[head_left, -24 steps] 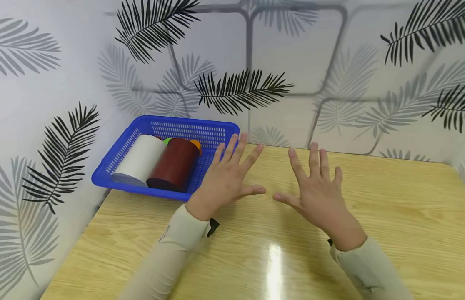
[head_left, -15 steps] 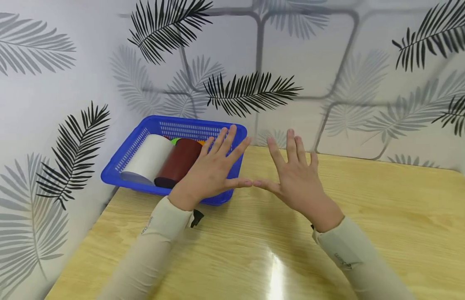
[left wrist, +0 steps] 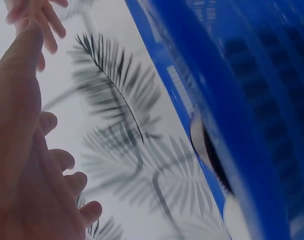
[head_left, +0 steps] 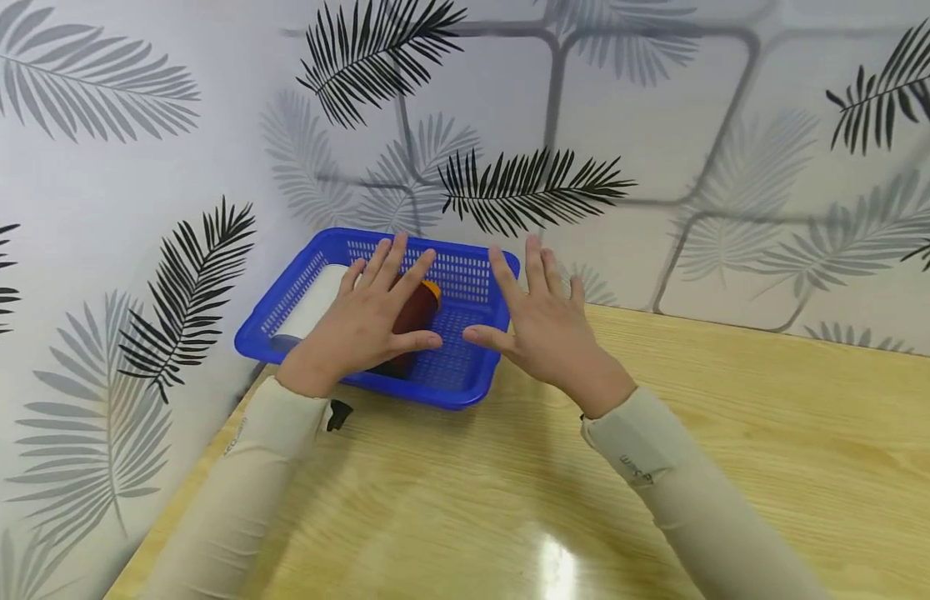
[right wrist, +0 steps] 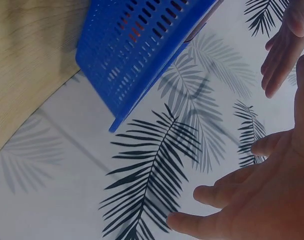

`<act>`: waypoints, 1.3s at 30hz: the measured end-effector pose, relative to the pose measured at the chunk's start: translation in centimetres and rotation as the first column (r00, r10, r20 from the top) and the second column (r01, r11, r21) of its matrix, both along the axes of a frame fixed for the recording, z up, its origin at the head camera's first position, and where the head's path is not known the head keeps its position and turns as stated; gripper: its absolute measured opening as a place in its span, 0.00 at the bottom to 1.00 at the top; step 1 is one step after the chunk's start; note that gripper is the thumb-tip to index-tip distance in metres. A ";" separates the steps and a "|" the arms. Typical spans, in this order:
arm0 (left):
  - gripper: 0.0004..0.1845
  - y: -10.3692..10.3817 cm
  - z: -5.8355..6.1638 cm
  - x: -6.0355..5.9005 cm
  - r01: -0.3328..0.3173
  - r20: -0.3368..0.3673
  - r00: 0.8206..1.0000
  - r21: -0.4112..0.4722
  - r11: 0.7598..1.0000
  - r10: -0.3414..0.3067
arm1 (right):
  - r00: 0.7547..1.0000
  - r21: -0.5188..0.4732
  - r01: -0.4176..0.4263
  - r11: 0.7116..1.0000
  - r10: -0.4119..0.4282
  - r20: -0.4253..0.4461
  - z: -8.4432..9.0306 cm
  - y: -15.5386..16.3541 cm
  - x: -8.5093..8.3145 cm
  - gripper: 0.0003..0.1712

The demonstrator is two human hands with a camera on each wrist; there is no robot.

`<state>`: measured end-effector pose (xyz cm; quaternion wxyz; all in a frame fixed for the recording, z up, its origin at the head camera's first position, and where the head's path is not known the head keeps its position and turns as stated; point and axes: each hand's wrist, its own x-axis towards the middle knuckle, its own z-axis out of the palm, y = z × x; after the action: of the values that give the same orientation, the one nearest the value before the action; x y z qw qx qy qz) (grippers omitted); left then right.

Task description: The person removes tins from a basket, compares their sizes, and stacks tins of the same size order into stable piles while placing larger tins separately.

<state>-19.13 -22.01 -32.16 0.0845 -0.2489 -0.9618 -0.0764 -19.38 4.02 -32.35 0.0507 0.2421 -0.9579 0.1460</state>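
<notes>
Fingers spread, my left hand is held over a blue plastic basket, covering part of what lies inside. My right hand is spread too, its fingertips overlapping the basket's right rim in the head view. Inside lie a white cylinder and a dark red cylinder, both on their sides and partly hidden by the left hand. A bit of an orange thing shows behind the red one. Neither hand holds anything. Both wrist views show the basket wall beside straight, empty fingers.
The basket stands at the back left of a light wood table, near the corner of two walls. Leaf-patterned covering lines the walls behind and to the left. A bright reflection lies on the tabletop near the front.
Both hands have moved left, the left one over the basket and the right one to its right rim. The head view has shifted, so the basket appears further right.
</notes>
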 end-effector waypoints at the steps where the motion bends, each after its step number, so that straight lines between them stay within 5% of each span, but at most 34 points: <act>1: 0.57 -0.5 0.1 -0.1 -0.006 -0.001 1.000 -0.002 1.000 0.006 | 1.000 -0.004 -0.005 1.000 0.005 0.006 0.0 -0.3 -0.2 0.60; 10: 0.57 -5.7 0.7 -0.3 -0.073 0.027 0.997 -0.026 0.997 0.074 | 0.999 -0.011 -0.032 0.999 0.033 0.041 0.4 -3.9 -1.4 0.59; 19: 0.59 -11.4 -0.1 -0.5 -0.141 0.049 0.989 -0.010 0.990 0.141 | 0.994 -0.058 -0.060 0.996 0.065 0.084 2.0 -7.9 -2.9 0.59; 29: 0.55 -17.5 -3.9 -1.1 -0.231 0.237 0.948 0.064 0.971 0.210 | 0.982 -0.160 -0.066 0.985 0.093 0.164 1.6 -12.2 -4.9 0.57; 36: 0.52 -18.7 -6.2 -0.8 -0.309 0.398 0.893 0.202 0.929 0.210 | 0.977 -0.190 -0.008 0.982 0.048 0.206 -0.1 -14.4 -6.7 0.55; 39: 0.52 -18.8 -6.2 -0.8 -0.324 0.407 0.887 0.214 0.921 0.218 | 0.978 -0.157 0.026 0.987 0.007 0.208 -1.2 -15.5 -7.2 0.54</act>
<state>-19.91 -40.78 -38.36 -0.0570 -0.0773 -0.9652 -0.2431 -26.55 -11.48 -33.53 -0.0300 0.2160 -0.9444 0.2459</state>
